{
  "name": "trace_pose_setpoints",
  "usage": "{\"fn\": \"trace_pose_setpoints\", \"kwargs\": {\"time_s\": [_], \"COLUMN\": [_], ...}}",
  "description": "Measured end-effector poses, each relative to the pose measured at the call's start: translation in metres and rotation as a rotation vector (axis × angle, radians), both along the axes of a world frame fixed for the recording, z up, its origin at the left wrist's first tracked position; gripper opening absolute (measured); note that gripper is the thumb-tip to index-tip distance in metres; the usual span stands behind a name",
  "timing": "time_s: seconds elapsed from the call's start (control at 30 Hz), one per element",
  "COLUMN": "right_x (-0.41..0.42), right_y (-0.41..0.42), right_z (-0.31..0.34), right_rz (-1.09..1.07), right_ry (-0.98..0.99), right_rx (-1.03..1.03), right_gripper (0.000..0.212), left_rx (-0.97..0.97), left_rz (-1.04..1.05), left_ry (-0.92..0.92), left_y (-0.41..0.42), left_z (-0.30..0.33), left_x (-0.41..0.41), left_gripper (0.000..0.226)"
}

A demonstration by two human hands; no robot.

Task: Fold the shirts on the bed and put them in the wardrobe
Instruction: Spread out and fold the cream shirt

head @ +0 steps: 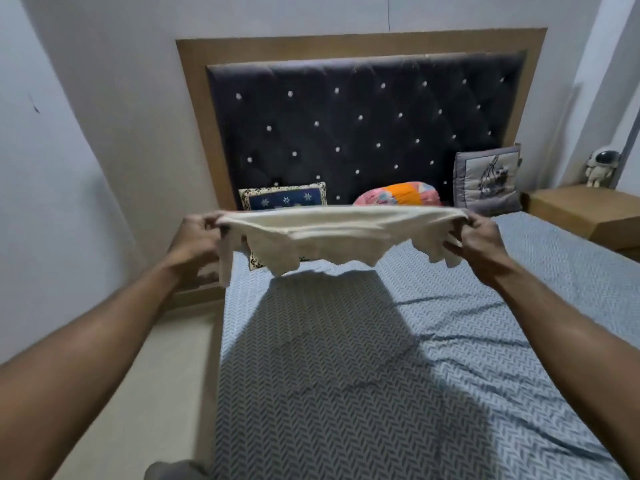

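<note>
Cream shirt [341, 233] hangs stretched in the air above the bed [381, 358], clear of the sheet. We pinch one end in our left hand [199, 242] and the other in our right hand [476, 242], the cloth sagging between them.

No words, labels, brand names or numbers can be read anywhere in my view. The blue cushion [284, 197] against the headboard [363, 126] carries only star-like motifs, and the grey cushion [488, 181] further along that headboard bears a stitched picture, with no lettering I can make out.
</note>
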State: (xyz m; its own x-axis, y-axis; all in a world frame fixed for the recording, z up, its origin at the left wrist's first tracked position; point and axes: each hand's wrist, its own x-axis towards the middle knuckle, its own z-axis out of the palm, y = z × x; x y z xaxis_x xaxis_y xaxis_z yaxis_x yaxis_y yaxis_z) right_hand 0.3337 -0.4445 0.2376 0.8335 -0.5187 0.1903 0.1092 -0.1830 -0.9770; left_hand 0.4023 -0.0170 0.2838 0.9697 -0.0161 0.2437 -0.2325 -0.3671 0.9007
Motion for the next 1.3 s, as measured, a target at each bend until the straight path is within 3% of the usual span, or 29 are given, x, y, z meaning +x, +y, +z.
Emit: {"fn": "trace_pose_setpoints", "kwargs": {"time_s": [0.13, 0.3, 0.43, 0.53, 0.73, 0.9, 0.97, 1.03, 1.13, 1.23, 1.3], "right_x": [-0.038, -0.099, -0.148, -0.178, -0.226, -0.236, -0.238, -0.24, -0.245, -0.245, -0.245], "right_y": [-0.001, -0.009, -0.009, -0.01, -0.018, -0.004, 0.009, 0.027, 0.056, 0.071, 0.074], "right_z": [-0.092, -0.187, -0.223, -0.246, -0.291, -0.307, -0.311, -0.315, -0.325, -0.334, -0.338], "right_rz": [0.019, 0.062, 0.157, 0.213, 0.376, 0.465, 0.408, 0.461, 0.609, 0.672, 0.635], "right_ry": [0.183, 0.422, 0.559, 0.636, 0.748, 0.985, 0.893, 0.677, 0.344, 0.298, 0.302], "right_rx": [-0.077, -0.213, -0.318, -0.377, -0.731, -1.237, -1.329, -1.383, -1.487, -1.506, -1.481], "right_gripper": [0.032, 0.027, 0.028, 0.018, 0.032, 0.053, 0.07, 0.08, 0.058, 0.026, 0.026], "left_rx": [0.339, 0.632, 0.75, 0.847, 1.007, 1.343, 1.445, 1.454, 1.425, 1.395, 1.348], "left_rz": [0.005, -0.182, -0.279, -0.387, -0.504, -0.549, -0.567, -0.621, -0.769, -0.837, -0.825], "left_ry": [0.091, 0.269, 0.391, 0.421, 0.404, 0.329, 0.247, 0.103, -0.144, -0.197, -0.196], "left_y": [0.013, 0.031, 0.043, 0.054, 0.058, 0.04, 0.035, 0.027, 0.009, -0.009, -0.016], "left_z": [-0.097, -0.198, -0.249, -0.278, -0.31, -0.324, -0.327, -0.331, -0.339, -0.345, -0.346], "left_x": [-0.03, -0.08, -0.116, -0.132, -0.161, -0.19, -0.194, -0.198, -0.207, -0.212, -0.212], "left_gripper": [0.033, 0.021, 0.028, 0.022, 0.027, 0.024, 0.03, 0.04, 0.05, 0.038, 0.025]}}
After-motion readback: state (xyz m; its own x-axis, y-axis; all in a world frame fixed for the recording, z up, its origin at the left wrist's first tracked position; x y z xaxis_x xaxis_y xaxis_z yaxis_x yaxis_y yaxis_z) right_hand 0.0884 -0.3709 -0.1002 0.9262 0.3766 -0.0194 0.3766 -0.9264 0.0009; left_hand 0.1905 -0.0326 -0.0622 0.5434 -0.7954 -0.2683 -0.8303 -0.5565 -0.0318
